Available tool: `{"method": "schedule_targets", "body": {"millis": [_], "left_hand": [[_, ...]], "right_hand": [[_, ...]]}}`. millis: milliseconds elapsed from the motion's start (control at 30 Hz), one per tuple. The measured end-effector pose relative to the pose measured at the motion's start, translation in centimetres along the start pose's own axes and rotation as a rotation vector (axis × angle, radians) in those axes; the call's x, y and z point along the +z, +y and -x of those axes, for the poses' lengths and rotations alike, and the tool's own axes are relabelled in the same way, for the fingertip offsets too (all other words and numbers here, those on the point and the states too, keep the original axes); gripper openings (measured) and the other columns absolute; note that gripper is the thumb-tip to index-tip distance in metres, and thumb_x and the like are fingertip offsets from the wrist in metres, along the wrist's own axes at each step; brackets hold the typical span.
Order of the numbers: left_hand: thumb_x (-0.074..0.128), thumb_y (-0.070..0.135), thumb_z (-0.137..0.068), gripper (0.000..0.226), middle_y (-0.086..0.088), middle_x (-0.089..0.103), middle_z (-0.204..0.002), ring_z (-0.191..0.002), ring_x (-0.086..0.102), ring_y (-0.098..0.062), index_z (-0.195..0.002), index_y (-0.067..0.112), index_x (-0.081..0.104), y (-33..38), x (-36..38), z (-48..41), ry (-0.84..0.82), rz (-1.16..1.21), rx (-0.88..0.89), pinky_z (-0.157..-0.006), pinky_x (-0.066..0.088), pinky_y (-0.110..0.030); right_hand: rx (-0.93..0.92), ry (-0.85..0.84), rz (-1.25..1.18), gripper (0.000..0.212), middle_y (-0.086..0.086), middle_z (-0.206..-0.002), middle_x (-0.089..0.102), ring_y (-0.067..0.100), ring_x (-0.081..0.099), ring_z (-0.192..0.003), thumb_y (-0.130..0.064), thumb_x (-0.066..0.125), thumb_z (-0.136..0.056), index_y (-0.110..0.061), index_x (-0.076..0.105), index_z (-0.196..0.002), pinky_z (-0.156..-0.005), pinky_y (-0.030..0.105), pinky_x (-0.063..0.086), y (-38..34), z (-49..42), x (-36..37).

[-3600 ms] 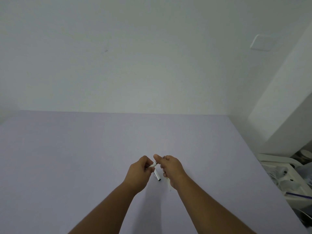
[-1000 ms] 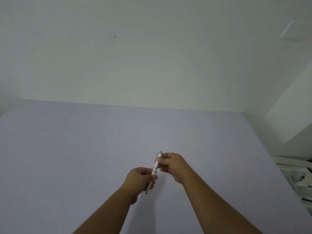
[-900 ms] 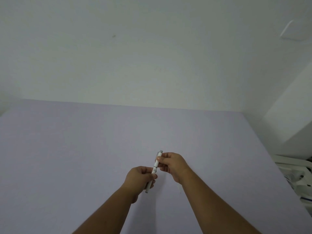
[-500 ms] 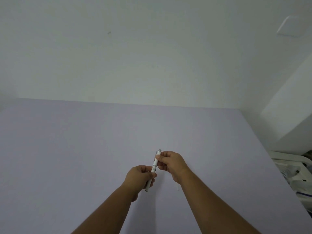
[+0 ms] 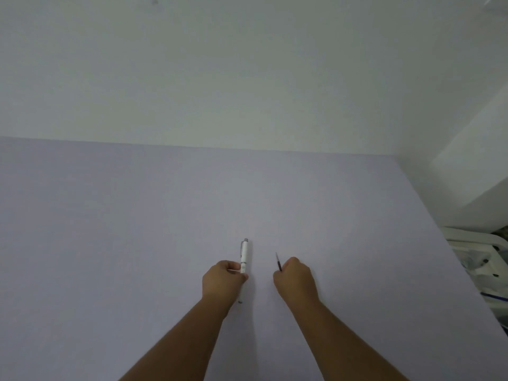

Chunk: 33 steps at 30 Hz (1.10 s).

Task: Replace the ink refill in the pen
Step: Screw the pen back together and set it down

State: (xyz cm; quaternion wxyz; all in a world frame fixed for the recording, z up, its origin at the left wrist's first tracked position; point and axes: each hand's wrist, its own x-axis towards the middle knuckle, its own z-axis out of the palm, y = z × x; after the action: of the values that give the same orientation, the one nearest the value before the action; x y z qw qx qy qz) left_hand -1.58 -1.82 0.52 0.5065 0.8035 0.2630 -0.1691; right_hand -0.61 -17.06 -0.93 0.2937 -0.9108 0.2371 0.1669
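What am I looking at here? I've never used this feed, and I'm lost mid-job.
No machine here: a person's two bare hands, filmed by one camera worn on the head, looking forward and down. The left hand grips a white pen, pointing away from the person. The right hand is closed on a thin dark refill sticking out of the fist. Both are over a plain lilac table; nothing lies loose on it. White clutter sits past its right edge.

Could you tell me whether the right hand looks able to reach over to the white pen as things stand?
Probably yes: the right hand sits beside the white pen with bare table between, though it already holds a thin refill.
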Motion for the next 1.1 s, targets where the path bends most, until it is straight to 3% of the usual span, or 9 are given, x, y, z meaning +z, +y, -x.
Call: {"method": "schedule_targets", "body": {"millis": [133, 267, 500, 1100], "left_hand": [[0.069, 0.019, -0.079, 0.028, 0.004, 0.065, -0.086, -0.078, 0.059, -0.013, -0.106, 0.017, 0.066, -0.3, 0.7, -1.0, 0.018, -0.036, -0.012, -0.050, 0.039, -0.014], [0.068, 0.018, -0.081, 0.027, 0.003, 0.064, -0.089, -0.068, 0.056, -0.006, -0.108, 0.016, 0.065, -0.4, 1.5, -1.3, 0.036, -0.033, -0.021, -0.040, 0.036, -0.010], [0.067, 0.017, -0.083, 0.027, 0.003, 0.061, -0.088, -0.074, 0.056, -0.011, -0.109, 0.016, 0.065, -0.6, 2.2, -1.6, 0.040, -0.016, -0.028, -0.047, 0.038, -0.012], [0.071, 0.023, -0.082, 0.029, 0.003, 0.060, -0.091, -0.066, 0.053, -0.004, -0.109, 0.020, 0.062, -0.7, 2.3, -1.4, 0.049, -0.035, -0.020, -0.038, 0.034, -0.008]], "right_hand": [[-0.009, 0.002, -0.003, 0.024, 0.014, -0.111, 0.066, 0.031, 0.063, -0.101, -0.014, 0.049, -0.086, -0.006, 0.058, -0.106, -0.083, 0.039, 0.056, -0.1, 0.0, 1.2], [-0.036, -0.003, -0.017, 0.020, 0.012, -0.106, 0.067, 0.029, 0.064, -0.096, -0.014, 0.048, -0.086, -0.008, 0.059, -0.102, -0.081, 0.039, 0.056, -0.6, 0.2, 2.0], [-0.050, -0.025, -0.072, 0.019, 0.010, -0.105, 0.068, 0.028, 0.064, -0.096, -0.016, 0.051, -0.085, -0.011, 0.061, -0.101, -0.083, 0.040, 0.056, -1.1, 0.0, 2.1], [-0.079, -0.042, -0.105, 0.020, 0.009, -0.102, 0.069, 0.028, 0.065, -0.094, -0.024, 0.053, -0.085, -0.012, 0.061, -0.099, -0.084, 0.042, 0.055, -1.1, 0.5, 1.9]]}}
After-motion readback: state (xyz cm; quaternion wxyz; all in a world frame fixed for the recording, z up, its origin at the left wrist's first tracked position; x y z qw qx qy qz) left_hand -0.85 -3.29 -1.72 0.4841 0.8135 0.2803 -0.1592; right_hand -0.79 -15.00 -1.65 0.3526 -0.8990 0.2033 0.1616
